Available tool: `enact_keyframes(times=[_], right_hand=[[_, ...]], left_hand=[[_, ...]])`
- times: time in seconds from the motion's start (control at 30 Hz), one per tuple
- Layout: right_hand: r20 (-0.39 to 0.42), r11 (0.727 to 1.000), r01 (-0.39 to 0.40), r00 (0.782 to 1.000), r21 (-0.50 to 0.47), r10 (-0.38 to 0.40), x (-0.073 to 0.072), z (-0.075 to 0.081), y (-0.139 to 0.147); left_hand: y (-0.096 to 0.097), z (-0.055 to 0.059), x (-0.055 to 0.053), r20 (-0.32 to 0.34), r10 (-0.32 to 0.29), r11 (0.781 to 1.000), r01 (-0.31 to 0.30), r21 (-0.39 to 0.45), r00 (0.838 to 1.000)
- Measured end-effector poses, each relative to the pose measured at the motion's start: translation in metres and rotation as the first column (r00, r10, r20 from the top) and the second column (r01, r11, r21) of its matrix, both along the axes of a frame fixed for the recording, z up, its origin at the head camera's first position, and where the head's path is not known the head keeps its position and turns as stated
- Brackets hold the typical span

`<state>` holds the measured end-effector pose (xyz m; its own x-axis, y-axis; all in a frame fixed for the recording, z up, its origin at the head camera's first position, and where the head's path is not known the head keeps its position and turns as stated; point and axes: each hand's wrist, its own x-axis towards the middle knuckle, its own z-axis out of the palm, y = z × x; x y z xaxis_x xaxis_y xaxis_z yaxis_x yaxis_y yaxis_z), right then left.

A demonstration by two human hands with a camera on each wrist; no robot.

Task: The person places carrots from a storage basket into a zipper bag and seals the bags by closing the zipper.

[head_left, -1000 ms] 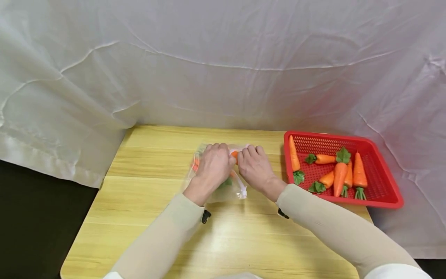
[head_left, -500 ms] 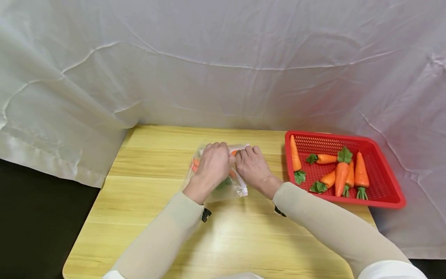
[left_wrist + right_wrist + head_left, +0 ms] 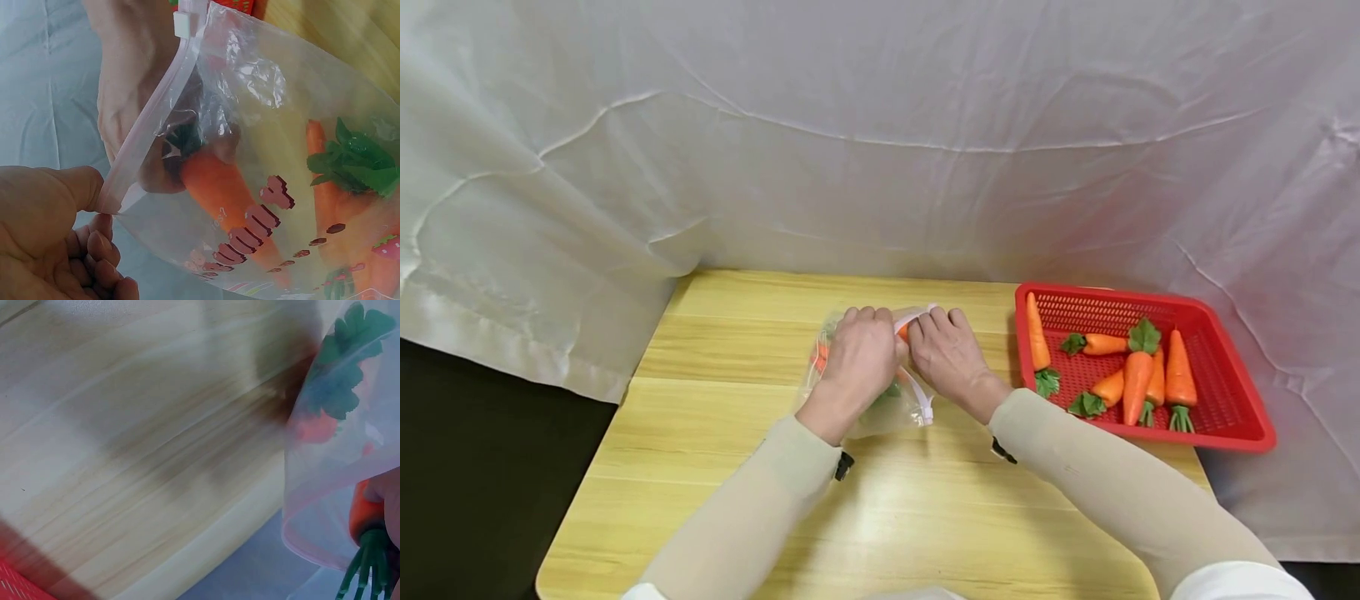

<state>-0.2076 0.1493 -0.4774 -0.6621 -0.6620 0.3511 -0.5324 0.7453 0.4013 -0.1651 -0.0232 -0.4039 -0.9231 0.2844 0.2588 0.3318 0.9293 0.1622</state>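
Observation:
A clear zip bag (image 3: 880, 419) with a pale pink strip along its mouth lies tilted on the table, several orange carrots with green leaves inside it. My left hand (image 3: 860, 354) pinches the edge of the mouth between thumb and fingers, plain in the left wrist view, where a white slider (image 3: 182, 25) sits at the strip's other end. With its fingers in the mouth, my right hand (image 3: 951, 357) grips a carrot (image 3: 219, 187) near its green top. That carrot's body points down into the bag. From the head, both hands hide most of it.
At the right stands a red plastic basket (image 3: 1225, 417) with several carrots (image 3: 1138, 383) in it. The light wooden table (image 3: 715, 517) has a grey-white curtain (image 3: 880, 200) behind it.
My right hand has shifted slightly towards the left hand, then slightly back, keeping near the bag's mouth. My left hand has stayed nearly still on the bag.

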Motion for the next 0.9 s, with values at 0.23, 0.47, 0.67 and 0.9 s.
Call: enact_keyframes(times=[0.23, 0.47, 0.67, 0.9], right_hand=[[-0.002, 1.0, -0.016, 1.0, -0.003, 0.016, -0.002, -0.004, 0.001], [-0.032, 0.998, -0.057, 0.998, -0.001, 0.057, -0.006, -0.01, 0.007], [0.011, 0.996, -0.088, 0.996, -0.017, 0.088, -0.006, -0.009, 0.016], [0.007, 0.982, -0.143, 0.989, -0.12, 0.145, -0.002, -0.002, 0.028]], left_hand=[[0.001, -0.001, 0.001, -0.034, -0.018, 1.0, 0.017, -0.019, 0.999], [-0.003, 0.001, -0.004, 0.037, -0.017, 0.997, 0.015, 0.073, 0.999], [-0.008, 0.005, -0.008, 0.062, 0.037, 0.983, -0.047, 0.176, 0.997], [-0.01, 0.007, -0.009, 0.088, 0.046, 0.976, -0.064, 0.21, 0.995]])
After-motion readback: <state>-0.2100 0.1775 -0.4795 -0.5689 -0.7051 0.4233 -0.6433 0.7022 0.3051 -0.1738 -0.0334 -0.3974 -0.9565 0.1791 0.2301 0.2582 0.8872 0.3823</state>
